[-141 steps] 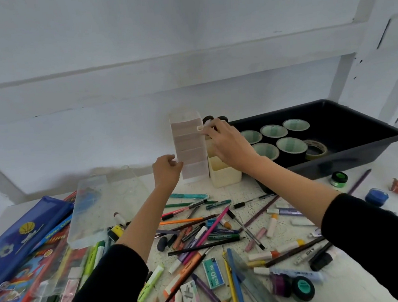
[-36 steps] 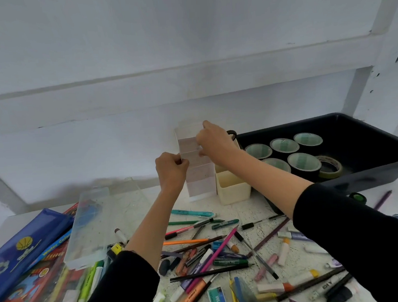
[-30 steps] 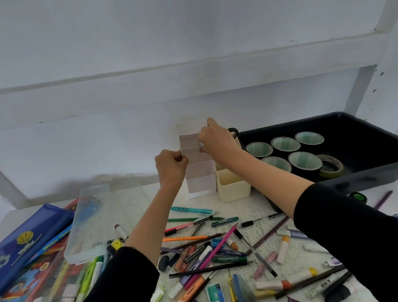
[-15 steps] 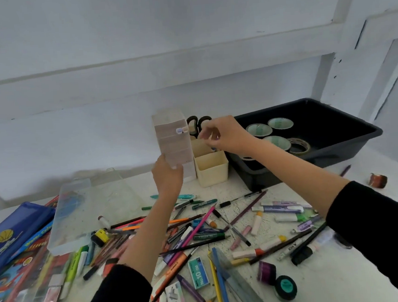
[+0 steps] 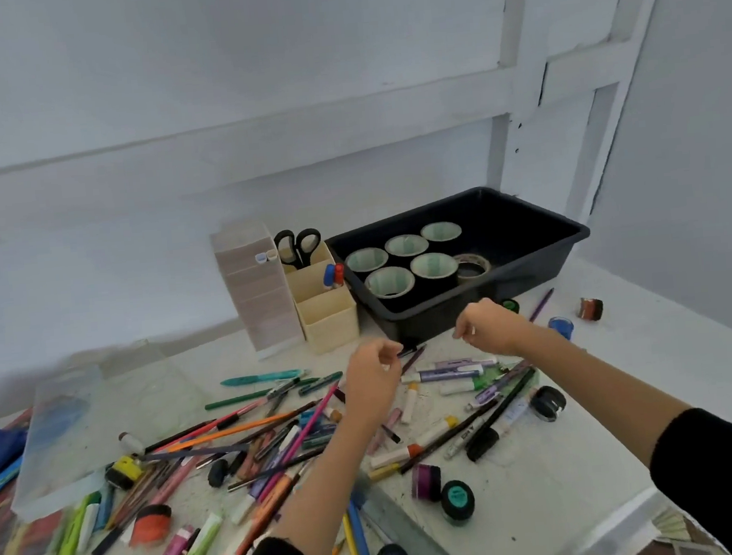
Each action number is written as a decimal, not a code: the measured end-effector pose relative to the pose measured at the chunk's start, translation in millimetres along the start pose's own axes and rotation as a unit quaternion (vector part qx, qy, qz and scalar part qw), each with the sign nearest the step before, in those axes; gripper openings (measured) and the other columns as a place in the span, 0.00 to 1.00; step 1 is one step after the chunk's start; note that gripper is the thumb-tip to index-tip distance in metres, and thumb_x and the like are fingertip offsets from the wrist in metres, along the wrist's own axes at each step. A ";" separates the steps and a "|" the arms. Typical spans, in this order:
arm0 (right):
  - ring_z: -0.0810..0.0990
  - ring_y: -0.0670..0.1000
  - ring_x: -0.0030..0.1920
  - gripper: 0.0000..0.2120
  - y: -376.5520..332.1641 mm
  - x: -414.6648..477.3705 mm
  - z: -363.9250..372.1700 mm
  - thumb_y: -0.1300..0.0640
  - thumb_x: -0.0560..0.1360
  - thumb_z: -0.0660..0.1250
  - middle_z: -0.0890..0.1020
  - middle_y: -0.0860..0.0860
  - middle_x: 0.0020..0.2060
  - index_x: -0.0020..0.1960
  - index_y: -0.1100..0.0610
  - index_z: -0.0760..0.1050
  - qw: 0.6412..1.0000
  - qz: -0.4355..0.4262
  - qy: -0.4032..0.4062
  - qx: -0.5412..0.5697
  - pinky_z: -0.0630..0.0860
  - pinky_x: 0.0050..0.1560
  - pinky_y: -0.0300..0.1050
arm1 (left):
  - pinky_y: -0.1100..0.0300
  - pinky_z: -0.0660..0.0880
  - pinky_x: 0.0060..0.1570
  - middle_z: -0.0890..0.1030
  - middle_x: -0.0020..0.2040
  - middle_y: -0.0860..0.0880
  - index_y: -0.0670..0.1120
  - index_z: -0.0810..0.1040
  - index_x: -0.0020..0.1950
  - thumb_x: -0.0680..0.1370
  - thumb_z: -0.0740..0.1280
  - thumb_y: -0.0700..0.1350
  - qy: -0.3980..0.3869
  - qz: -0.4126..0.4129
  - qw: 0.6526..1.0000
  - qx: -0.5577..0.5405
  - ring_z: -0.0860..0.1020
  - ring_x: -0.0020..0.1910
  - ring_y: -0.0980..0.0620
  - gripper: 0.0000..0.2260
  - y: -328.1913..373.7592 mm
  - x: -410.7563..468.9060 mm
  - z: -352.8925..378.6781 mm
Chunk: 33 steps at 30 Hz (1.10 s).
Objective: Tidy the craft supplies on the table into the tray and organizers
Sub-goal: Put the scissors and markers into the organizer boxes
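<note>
Hands hover empty above the cluttered white table (image 5: 630, 387): the left hand (image 5: 374, 371) is loosely curled with thumb and fingertips near each other but nothing between them, and the right hand (image 5: 488, 326) is likewise half-closed and holds nothing, just in front of the black tray (image 5: 568, 237). Both are raised over the scatter of pens and pencils, touching none of it. At the back of the table stands a tall translucent drawer organizer (image 5: 259, 295), upright, with a cream stepped pen holder (image 5: 328, 316) touching its right side; black-handled scissors (image 5: 297, 245) stick up from the holder's rear compartment, and a blue and a red cap show in the middle one. The tray sits just right of the holder and contains five dark tape rolls (image 5: 432, 267) standing on end plus one flatter roll of clear tape (image 5: 471, 266). Loose on the table lie a teal pen (image 5: 260, 378), a pink pencil (image 5: 301, 438), an orange pencil (image 5: 232, 433), white glue-type tubes (image 5: 448, 374), a black marker (image 5: 500, 416), a teal-lidded paint pot (image 5: 458, 497), a clear ruler (image 5: 404, 535), and a clear plastic lid (image 5: 64, 436) at left. A small blue pot (image 5: 562, 326) and a reddish-brown pot (image 5: 590, 308) sit to the right of the right hand.
</note>
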State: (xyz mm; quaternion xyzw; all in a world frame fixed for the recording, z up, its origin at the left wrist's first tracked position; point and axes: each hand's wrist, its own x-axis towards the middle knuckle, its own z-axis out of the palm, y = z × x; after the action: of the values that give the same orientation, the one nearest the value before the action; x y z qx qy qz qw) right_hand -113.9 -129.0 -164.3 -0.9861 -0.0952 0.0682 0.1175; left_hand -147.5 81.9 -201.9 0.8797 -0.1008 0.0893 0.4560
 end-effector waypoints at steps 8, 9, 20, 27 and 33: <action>0.74 0.55 0.57 0.14 19.7 -21.2 21.1 0.62 0.75 0.65 0.74 0.57 0.57 0.61 0.61 0.76 0.997 0.007 -0.046 -0.068 0.73 0.58 0.46 | 0.56 0.73 0.55 0.81 0.52 0.46 0.43 0.81 0.56 0.76 0.67 0.41 -0.140 0.090 0.983 0.074 0.77 0.52 0.50 0.09 33.8 16.2 57.7; 0.73 0.56 0.56 0.14 19.2 -22.5 21.9 0.60 0.75 0.66 0.73 0.57 0.56 0.60 0.61 0.76 0.996 0.001 -0.050 -0.074 0.73 0.57 0.47 | 0.55 0.73 0.54 0.81 0.52 0.46 0.44 0.81 0.56 0.76 0.67 0.42 -0.162 0.104 0.977 0.096 0.77 0.52 0.50 0.10 36.3 17.0 62.9; 0.78 0.47 0.45 0.08 30.1 -23.5 18.7 0.60 0.72 0.70 0.82 0.51 0.48 0.51 0.58 0.81 0.995 0.022 0.030 0.095 0.75 0.47 0.36 | 0.54 0.68 0.53 0.75 0.53 0.42 0.41 0.79 0.57 0.77 0.67 0.43 -0.207 0.176 0.935 0.229 0.72 0.54 0.45 0.10 30.2 15.4 69.8; 0.82 0.50 0.41 0.08 11.7 -28.0 -12.8 0.56 0.71 0.73 0.84 0.52 0.40 0.49 0.55 0.82 0.936 -0.021 0.068 0.343 0.79 0.44 0.39 | 0.60 0.73 0.47 0.78 0.48 0.47 0.43 0.78 0.53 0.74 0.69 0.41 -0.139 0.135 0.979 0.060 0.76 0.45 0.52 0.08 38.7 12.6 28.7; 0.83 0.53 0.47 0.10 -43.0 -7.3 -39.7 0.62 0.72 0.71 0.84 0.57 0.46 0.52 0.61 0.80 0.801 -0.049 0.152 0.577 0.79 0.50 0.42 | 0.74 0.71 0.43 0.78 0.44 0.53 0.46 0.79 0.54 0.76 0.68 0.40 -0.025 0.071 0.996 -0.051 0.75 0.43 0.61 0.08 49.4 12.5 -44.7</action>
State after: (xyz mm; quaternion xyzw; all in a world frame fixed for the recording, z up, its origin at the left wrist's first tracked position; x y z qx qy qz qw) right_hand -122.2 -98.1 -114.7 -0.7279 -0.0678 -0.0463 0.6808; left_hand -151.2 89.5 -134.6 0.8479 -0.1788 0.0945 0.4901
